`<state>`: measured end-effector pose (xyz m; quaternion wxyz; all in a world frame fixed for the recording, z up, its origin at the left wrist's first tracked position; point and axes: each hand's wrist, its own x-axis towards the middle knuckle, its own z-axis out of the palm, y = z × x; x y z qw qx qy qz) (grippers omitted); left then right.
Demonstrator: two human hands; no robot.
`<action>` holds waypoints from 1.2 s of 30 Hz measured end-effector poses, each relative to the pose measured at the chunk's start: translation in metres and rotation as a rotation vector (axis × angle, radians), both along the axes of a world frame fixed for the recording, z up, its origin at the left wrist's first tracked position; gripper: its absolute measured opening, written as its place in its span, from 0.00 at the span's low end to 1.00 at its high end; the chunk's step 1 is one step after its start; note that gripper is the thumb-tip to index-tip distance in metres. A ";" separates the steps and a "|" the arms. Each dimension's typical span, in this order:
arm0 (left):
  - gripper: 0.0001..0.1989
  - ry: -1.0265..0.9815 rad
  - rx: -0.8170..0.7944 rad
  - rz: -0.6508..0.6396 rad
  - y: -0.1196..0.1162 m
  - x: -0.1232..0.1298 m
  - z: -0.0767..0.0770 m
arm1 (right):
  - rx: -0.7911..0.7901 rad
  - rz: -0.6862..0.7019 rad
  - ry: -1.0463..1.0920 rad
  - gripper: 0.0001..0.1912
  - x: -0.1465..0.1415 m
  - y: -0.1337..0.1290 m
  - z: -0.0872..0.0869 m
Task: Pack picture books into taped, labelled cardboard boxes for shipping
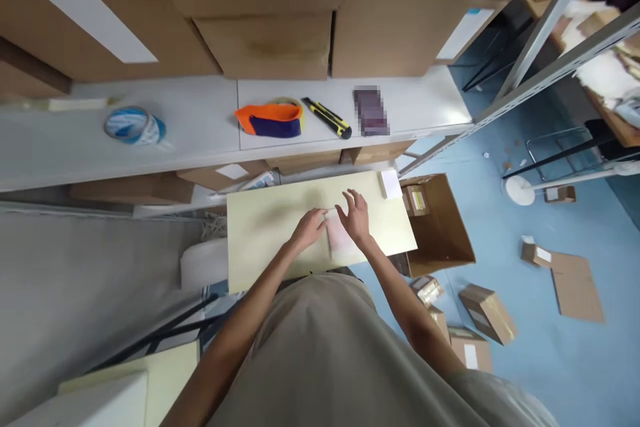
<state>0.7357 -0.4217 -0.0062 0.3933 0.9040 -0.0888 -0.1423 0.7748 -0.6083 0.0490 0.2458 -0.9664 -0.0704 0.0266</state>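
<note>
A flat pale pink packet [339, 237] lies on the cream tabletop [270, 227] in front of me. My left hand [309, 228] is at the packet's upper left corner, thumb and forefinger closed on its edge. Over the packet's right side is my right hand [356, 215], open, its fingers spread and holding nothing; it hides part of the packet. Near the table's far right corner sits a small white stack or box [391, 184].
The shelf [200, 127] ahead bears a roll of blue tape [134, 125], an orange and navy band [270, 119], a yellow-black box cutter [327, 118] and large cartons [265, 43]. To the right stand an open carton [445, 230] and several smaller boxes [487, 312] on the blue floor.
</note>
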 end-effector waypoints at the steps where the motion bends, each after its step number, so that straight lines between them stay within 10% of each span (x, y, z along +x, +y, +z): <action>1: 0.16 -0.084 -0.033 0.026 0.001 0.015 0.017 | 0.023 -0.001 -0.067 0.23 0.014 0.004 0.013; 8: 0.18 -0.539 -0.128 0.216 -0.005 0.110 0.127 | 0.019 0.101 -0.410 0.25 0.137 0.051 0.105; 13: 0.21 -0.524 -0.169 0.307 -0.001 0.116 0.140 | -0.047 0.083 -0.291 0.25 0.190 0.068 0.112; 20: 0.17 -0.189 -0.175 0.300 -0.002 0.078 0.055 | -0.003 0.063 -0.300 0.24 0.172 0.058 0.082; 28: 0.33 0.156 0.194 0.072 -0.019 -0.017 -0.089 | 0.109 -0.034 -0.212 0.34 0.031 -0.007 -0.002; 36: 0.45 0.169 0.156 0.025 -0.049 -0.056 -0.138 | 0.163 -0.345 0.220 0.27 -0.098 -0.044 -0.111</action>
